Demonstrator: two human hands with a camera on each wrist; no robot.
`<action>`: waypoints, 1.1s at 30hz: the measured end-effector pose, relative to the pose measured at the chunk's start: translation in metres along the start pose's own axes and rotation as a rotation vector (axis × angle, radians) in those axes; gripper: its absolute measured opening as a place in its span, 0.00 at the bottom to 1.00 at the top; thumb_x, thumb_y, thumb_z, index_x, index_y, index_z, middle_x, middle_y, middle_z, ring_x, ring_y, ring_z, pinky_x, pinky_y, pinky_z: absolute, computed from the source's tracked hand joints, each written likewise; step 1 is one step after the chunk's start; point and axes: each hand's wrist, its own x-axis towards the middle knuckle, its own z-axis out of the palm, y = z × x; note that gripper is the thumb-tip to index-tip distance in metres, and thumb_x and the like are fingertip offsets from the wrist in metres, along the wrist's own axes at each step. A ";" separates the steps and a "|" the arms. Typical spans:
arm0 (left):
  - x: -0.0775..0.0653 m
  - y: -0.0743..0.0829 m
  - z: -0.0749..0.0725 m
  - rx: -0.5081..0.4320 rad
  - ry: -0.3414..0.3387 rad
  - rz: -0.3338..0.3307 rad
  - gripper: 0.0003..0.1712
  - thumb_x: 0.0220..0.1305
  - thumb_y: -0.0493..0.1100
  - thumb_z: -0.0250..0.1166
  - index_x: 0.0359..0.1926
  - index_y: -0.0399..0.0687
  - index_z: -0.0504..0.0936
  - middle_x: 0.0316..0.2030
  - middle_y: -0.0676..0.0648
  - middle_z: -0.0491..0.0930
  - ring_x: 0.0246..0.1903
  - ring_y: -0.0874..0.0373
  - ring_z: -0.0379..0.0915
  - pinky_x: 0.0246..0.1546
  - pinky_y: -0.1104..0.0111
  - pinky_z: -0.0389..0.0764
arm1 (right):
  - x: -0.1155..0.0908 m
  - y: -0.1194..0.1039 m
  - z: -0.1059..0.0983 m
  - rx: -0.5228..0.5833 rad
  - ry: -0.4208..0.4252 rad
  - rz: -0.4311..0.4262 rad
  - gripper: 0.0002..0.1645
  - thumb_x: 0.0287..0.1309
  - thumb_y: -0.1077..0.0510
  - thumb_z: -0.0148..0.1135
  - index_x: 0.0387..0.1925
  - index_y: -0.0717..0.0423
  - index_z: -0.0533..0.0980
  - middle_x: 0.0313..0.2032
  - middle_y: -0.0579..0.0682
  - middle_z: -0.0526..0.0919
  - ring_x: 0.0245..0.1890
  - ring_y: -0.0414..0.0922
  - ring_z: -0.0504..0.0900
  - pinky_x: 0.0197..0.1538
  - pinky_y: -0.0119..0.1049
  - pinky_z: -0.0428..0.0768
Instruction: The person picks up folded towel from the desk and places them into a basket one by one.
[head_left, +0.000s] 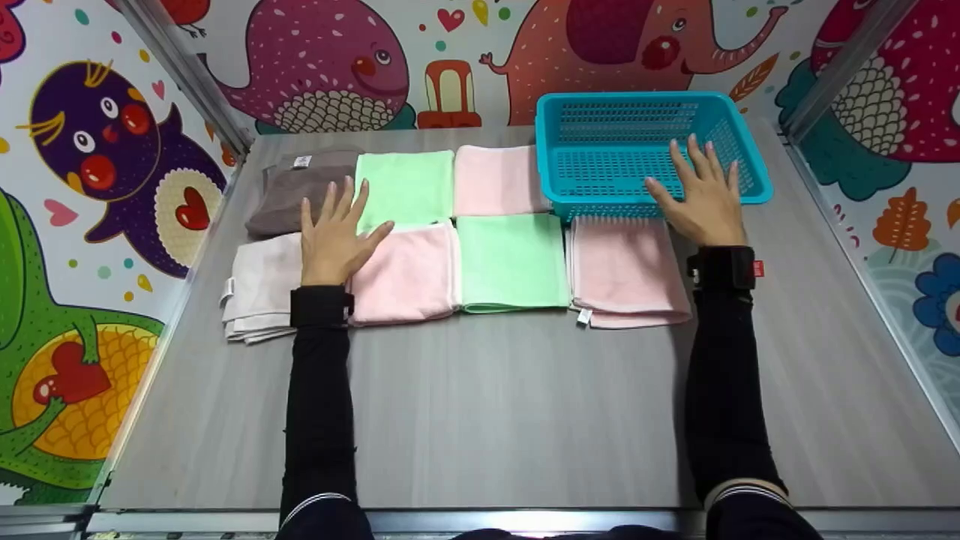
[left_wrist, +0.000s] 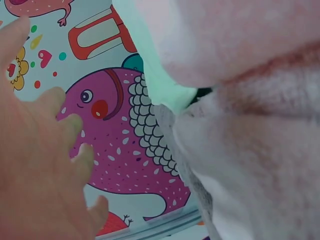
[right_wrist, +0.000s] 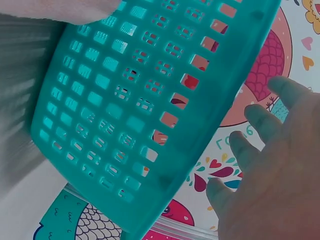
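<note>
My left hand [head_left: 334,244] is spread with straight fingers over the folded towels at the left and holds nothing. Around it lie a grey-brown towel [head_left: 300,195], a whitish towel [head_left: 259,281], a green towel [head_left: 409,187] and a pink towel [head_left: 409,277]. My right hand [head_left: 705,202], fingers also spread, is over the front right part of a teal plastic basket [head_left: 551,150]; whether it touches the rim I cannot tell. In the right wrist view the fingers stand apart from the basket's perforated wall [right_wrist: 115,110]. No towel shows inside the basket.
More folded towels lie in the rows: a pink one [head_left: 499,180] at the back, a green one [head_left: 514,262] in front and a pink one [head_left: 630,274] before the basket. Cartoon-printed walls [head_left: 322,60] and metal posts [head_left: 187,67] bound the grey table [head_left: 517,412].
</note>
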 end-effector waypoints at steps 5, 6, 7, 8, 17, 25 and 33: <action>0.005 0.005 0.003 -0.005 -0.034 0.004 0.52 0.71 0.79 0.42 0.84 0.62 0.40 0.84 0.50 0.39 0.83 0.47 0.33 0.79 0.42 0.31 | 0.001 -0.003 0.002 0.044 0.009 0.008 0.49 0.74 0.25 0.40 0.84 0.42 0.42 0.84 0.52 0.40 0.84 0.54 0.34 0.81 0.48 0.23; 0.007 0.007 0.004 -0.007 -0.043 0.009 0.52 0.72 0.79 0.41 0.84 0.61 0.39 0.84 0.49 0.39 0.83 0.46 0.35 0.79 0.42 0.33 | 0.002 -0.005 0.003 0.064 0.008 0.020 0.50 0.74 0.25 0.40 0.84 0.42 0.42 0.84 0.53 0.40 0.84 0.55 0.36 0.81 0.49 0.26; 0.009 0.011 0.005 -0.018 -0.051 0.018 0.52 0.72 0.78 0.41 0.84 0.59 0.38 0.84 0.48 0.39 0.83 0.44 0.36 0.79 0.41 0.35 | 0.003 -0.007 0.003 0.092 0.007 0.037 0.50 0.74 0.25 0.39 0.84 0.42 0.41 0.84 0.53 0.40 0.84 0.56 0.36 0.82 0.51 0.28; 0.010 0.016 0.006 -0.042 -0.055 0.027 0.51 0.73 0.77 0.42 0.84 0.58 0.38 0.83 0.47 0.41 0.82 0.43 0.39 0.79 0.40 0.39 | 0.003 -0.011 0.004 0.123 0.009 0.060 0.50 0.74 0.25 0.39 0.84 0.42 0.40 0.84 0.54 0.40 0.84 0.57 0.38 0.82 0.54 0.32; 0.006 0.083 0.026 -0.532 -0.146 0.074 0.46 0.73 0.63 0.61 0.81 0.46 0.58 0.64 0.39 0.77 0.56 0.44 0.77 0.57 0.50 0.80 | 0.003 -0.077 0.025 0.254 0.273 0.103 0.44 0.71 0.31 0.55 0.69 0.61 0.66 0.55 0.65 0.74 0.51 0.59 0.75 0.51 0.52 0.75; -0.004 0.118 0.044 -0.368 -0.148 0.054 0.42 0.72 0.58 0.64 0.69 0.28 0.69 0.58 0.30 0.77 0.57 0.37 0.76 0.62 0.48 0.75 | -0.019 -0.132 0.060 0.175 -0.023 -0.025 0.42 0.70 0.26 0.51 0.51 0.62 0.76 0.33 0.57 0.82 0.31 0.52 0.79 0.34 0.45 0.76; -0.005 0.125 0.057 -0.319 -0.234 0.030 0.52 0.66 0.56 0.71 0.75 0.26 0.58 0.66 0.29 0.69 0.63 0.35 0.72 0.69 0.51 0.72 | -0.015 -0.123 0.095 0.076 -0.238 -0.013 0.31 0.68 0.39 0.65 0.45 0.67 0.78 0.32 0.57 0.79 0.32 0.51 0.76 0.39 0.48 0.78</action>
